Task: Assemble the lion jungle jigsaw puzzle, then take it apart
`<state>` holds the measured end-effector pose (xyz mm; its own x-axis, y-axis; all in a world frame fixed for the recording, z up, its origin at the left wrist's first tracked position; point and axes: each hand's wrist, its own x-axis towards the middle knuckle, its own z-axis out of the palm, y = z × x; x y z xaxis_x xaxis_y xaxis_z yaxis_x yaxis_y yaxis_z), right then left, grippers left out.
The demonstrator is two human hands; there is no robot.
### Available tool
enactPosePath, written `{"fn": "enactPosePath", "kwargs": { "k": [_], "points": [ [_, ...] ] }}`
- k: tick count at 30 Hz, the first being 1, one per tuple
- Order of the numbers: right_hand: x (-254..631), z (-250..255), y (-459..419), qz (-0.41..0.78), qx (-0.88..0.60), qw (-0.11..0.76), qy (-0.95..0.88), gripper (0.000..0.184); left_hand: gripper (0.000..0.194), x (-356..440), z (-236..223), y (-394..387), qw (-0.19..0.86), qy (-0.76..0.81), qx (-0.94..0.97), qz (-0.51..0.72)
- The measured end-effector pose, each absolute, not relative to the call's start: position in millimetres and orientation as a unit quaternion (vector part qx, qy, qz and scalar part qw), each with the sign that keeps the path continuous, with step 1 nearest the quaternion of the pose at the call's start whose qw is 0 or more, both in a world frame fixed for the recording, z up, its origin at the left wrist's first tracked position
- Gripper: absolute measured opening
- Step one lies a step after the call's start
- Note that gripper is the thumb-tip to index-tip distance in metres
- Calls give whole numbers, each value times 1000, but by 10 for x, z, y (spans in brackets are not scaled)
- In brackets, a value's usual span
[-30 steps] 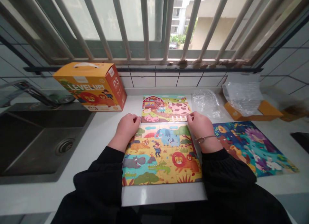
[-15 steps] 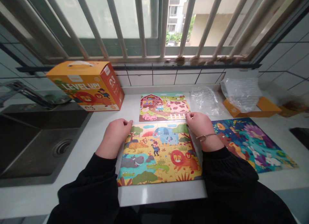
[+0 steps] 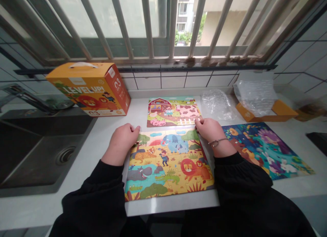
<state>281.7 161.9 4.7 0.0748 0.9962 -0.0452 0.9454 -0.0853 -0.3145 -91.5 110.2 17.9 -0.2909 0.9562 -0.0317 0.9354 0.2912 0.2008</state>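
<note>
An assembled jigsaw puzzle with safari animals (image 3: 166,162) lies on the counter in front of me. At its upper left corner is my left hand (image 3: 124,140), fingers curled in and fingertips against the edge. My right hand (image 3: 211,129) is closed at the upper right corner, thumb and fingers pinched together. Just beyond the safari puzzle lies a smaller farm jigsaw puzzle (image 3: 173,111), its lower right corner close to my right fingertips. A dark blue puzzle with animals (image 3: 270,150) lies to the right, partly behind my right wrist.
An orange puzzle box (image 3: 89,90) stands at the back left beside the sink (image 3: 48,152) and faucet (image 3: 28,97). Clear plastic wrap (image 3: 217,104) and an open orange tray (image 3: 283,111) with bubble wrap (image 3: 255,97) are at the back right. Window bars rise behind the counter.
The safari puzzle's lower left corner has shifted slightly toward the counter's front edge. Both hands stay at its upper corners, and the view has tilted a little.
</note>
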Motion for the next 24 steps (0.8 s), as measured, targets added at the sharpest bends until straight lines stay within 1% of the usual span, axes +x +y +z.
{"fn": "enactPosePath", "kwargs": {
  "k": [6, 10, 16, 19, 24],
  "points": [
    [2783, 75, 1616, 112, -722, 76, -679, 54, 38, -926, 150, 1113, 75, 797, 595, 78],
    [2776, 70, 1622, 106, -719, 70, -683, 54, 39, -947, 150, 1130, 102, 792, 593, 101],
    [2795, 4, 1643, 106, -716, 85, -685, 53, 42, -926, 185, 1105, 184, 764, 606, 124],
    [2819, -36, 1660, 110, -711, 101, -687, 52, 39, -899, 205, 1084, 231, 750, 603, 147],
    [2844, -74, 1683, 124, -691, 138, -698, 52, 31, -876, 214, 1076, 245, 743, 601, 164]
  ]
}}
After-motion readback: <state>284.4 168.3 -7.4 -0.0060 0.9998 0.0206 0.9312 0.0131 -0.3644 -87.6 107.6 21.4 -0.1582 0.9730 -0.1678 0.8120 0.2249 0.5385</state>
